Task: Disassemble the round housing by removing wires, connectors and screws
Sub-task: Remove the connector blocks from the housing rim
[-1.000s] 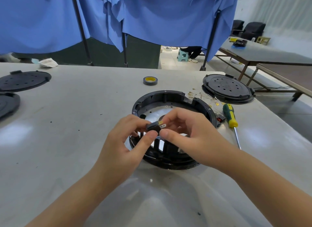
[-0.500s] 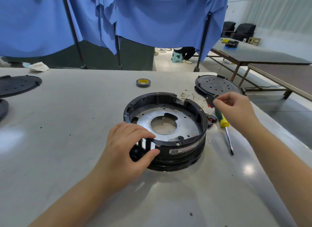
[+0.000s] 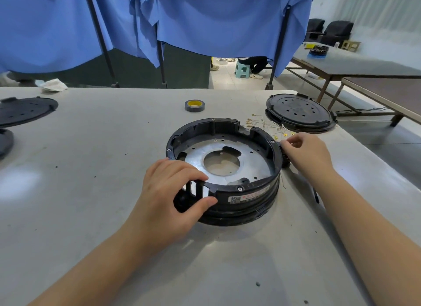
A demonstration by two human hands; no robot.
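Since half a second ago our right hand point(image 3: 306, 155) has dropped beside the round housing point(image 3: 224, 169) mid-table, fingers curled, contents unclear, so the connector seems set aside, while our left hand point(image 3: 169, 198) grips the near rim.

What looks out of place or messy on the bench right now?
Only the loose wires, strewn in a tangle on the table between the round housing and the black lid. The housing sits flat, steadied by the left hand. No visible damage.

Left hand point(image 3: 169, 191) grips round housing point(image 3: 224, 169) (near rim); right hand point(image 3: 306, 154) beside it.
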